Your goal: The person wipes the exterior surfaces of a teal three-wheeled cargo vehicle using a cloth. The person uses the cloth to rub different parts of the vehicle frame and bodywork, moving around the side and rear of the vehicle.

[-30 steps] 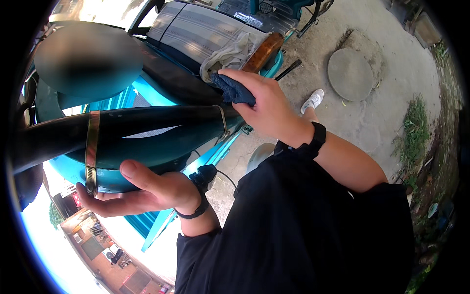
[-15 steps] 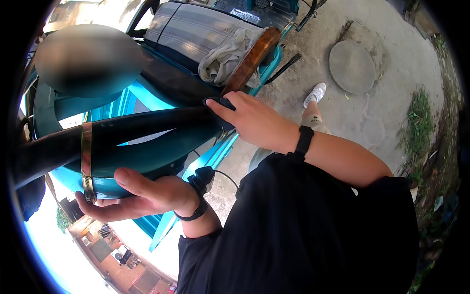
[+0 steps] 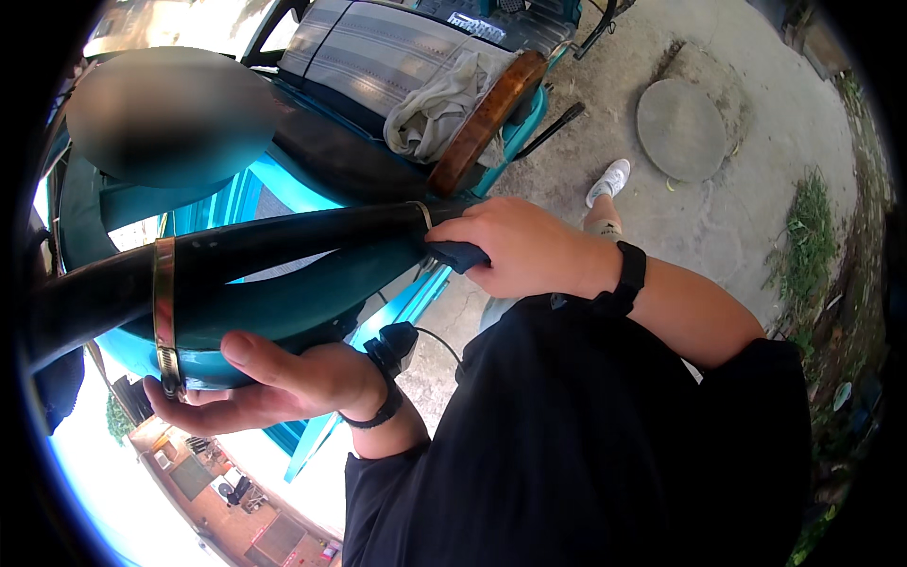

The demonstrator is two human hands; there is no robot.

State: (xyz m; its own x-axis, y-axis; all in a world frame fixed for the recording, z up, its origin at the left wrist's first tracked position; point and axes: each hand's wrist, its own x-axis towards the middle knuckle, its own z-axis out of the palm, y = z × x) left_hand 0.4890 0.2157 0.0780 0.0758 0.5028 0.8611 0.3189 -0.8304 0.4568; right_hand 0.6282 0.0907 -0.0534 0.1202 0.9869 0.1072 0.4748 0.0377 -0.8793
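Observation:
A long black tube [image 3: 283, 231] lies along a curved teal bar [image 3: 321, 283]. Around both runs a shiny metal hose clamp [image 3: 164, 302], its screw housing at the lower side. My left hand [image 3: 274, 383] is open beneath the bar, thumb up and apart, fingers reaching under the clamp's screw end; whether the fingertips press on it is hidden. At the tube's right end, my right hand [image 3: 529, 248] is closed on a small black piece [image 3: 460, 255], mostly covered by the fingers. A second, narrow light band [image 3: 424, 215] shows just beside those fingers.
Beyond my hands stands a teal vehicle with a striped seat [image 3: 364, 57], a crumpled pale cloth [image 3: 439, 109] and a brown curved armrest [image 3: 491, 118]. A blurred oval covers the upper left. A round concrete cover [image 3: 681, 129] and weeds [image 3: 803, 236] lie to the right.
My right hand has shifted right and slightly down along with the black piece, baring the narrow band at the tube's end. My left hand has hardly moved.

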